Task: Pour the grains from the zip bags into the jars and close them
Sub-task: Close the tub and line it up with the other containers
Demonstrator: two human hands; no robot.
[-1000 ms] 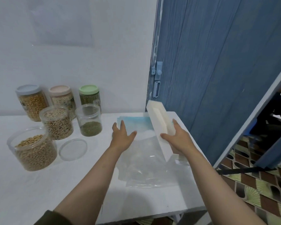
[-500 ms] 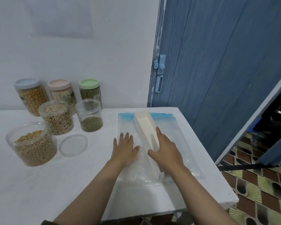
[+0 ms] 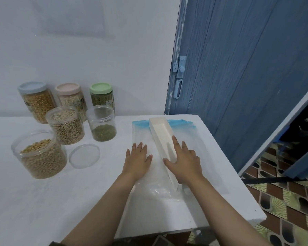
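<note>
1. We see clear, flat zip bags with blue zipper strips stacked at the white table's right end, reaching near its far and right edges.
2. A long cream plastic tray lies along them.
3. Our left hand presses flat, fingers straight; our right hand rests flat against the tray's near end.
4. Three open clear round jars of grains stand left, a transparent lid beside them.
</note>
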